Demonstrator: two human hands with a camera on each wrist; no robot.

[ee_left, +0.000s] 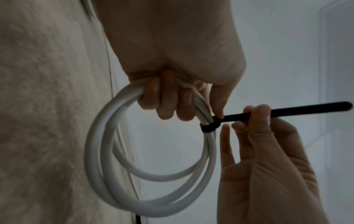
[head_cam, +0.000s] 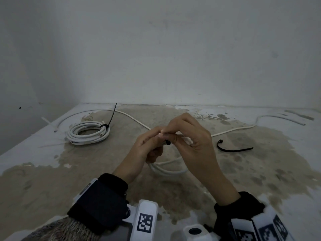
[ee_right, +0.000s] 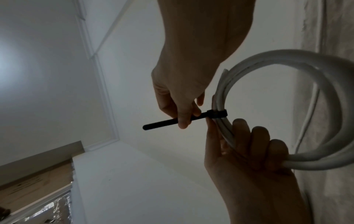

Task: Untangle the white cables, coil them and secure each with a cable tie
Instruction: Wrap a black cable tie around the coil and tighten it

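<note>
My left hand (head_cam: 147,150) grips a small coil of white cable (ee_left: 149,175), fingers curled round its top strands. A black cable tie (ee_left: 209,127) is looped round the coil just beside those fingers. My right hand (head_cam: 191,136) pinches the tie's free tail (ee_right: 161,122) between thumb and forefinger, close to the tie head, with the tail sticking out sideways. In the head view the coil (head_cam: 167,170) hangs below both hands, above the table. A second white coil (head_cam: 88,135) lies at the left, bound with a black tie (head_cam: 105,126) whose tail points up.
A long loose white cable (head_cam: 132,117) snakes across the stained table (head_cam: 52,180) behind the hands, from far left to far right. A spare black cable tie (head_cam: 232,150) lies to the right. Thin white ties lie near the left edge. A wall stands close behind.
</note>
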